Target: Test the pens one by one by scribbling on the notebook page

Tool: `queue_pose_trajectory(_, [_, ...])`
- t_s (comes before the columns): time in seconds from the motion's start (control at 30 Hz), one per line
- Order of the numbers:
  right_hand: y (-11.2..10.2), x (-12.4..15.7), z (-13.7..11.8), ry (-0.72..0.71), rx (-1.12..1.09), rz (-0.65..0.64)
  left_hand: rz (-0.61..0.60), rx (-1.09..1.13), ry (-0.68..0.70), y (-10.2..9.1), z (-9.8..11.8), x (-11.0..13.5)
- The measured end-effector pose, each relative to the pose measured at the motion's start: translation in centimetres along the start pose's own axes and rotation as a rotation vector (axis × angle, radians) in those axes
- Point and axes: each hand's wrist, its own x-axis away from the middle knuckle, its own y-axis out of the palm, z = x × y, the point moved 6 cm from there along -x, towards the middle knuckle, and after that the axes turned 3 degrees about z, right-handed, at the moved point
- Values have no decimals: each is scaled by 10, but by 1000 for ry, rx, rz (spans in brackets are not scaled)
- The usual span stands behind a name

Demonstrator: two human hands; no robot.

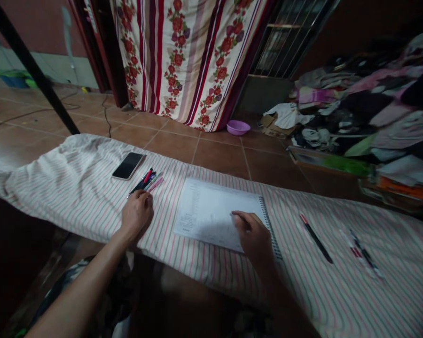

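My left hand [137, 210] rests on the striped cloth with its fingers curled in. It is at the near ends of a small bunch of pens [148, 179], some dark, others pink, red and green. Whether the fingers grip any of them is hidden. A spiral notebook [215, 206] lies open at a pale page with faint print, its wire coil on the right. Over the right part of that page is my right hand [252, 230], fingers bent together and fingertips near the paper. I cannot make out anything between them.
A phone [128, 165] lies left of the pens. To the notebook's right are a black pen with a red end [316, 238] and several other pens [364, 253]. Beyond the cloth [84, 173] stand a purple basin [238, 127], a floral curtain [183, 56] and heaped clothes [373, 98].
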Motion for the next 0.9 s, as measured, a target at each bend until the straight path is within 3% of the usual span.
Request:
queue_pose_trajectory(0.2, [2, -8, -3, -44, -13, 43, -79, -76, -103, 9, 1, -4])
queue_pose_trajectory(0.37, [9, -13, -2, -55, -19, -7, -89, -139, -127, 13, 3, -5])
queue_pose_trajectory(0.77, [9, -21, 0, 25, -92, 13, -159, -235, -165, 17, 1, -9])
queue_pose_trajectory(0.9, [7, -19, 0, 28, -96, 11, -140, -169, -196, 14, 0, -12])
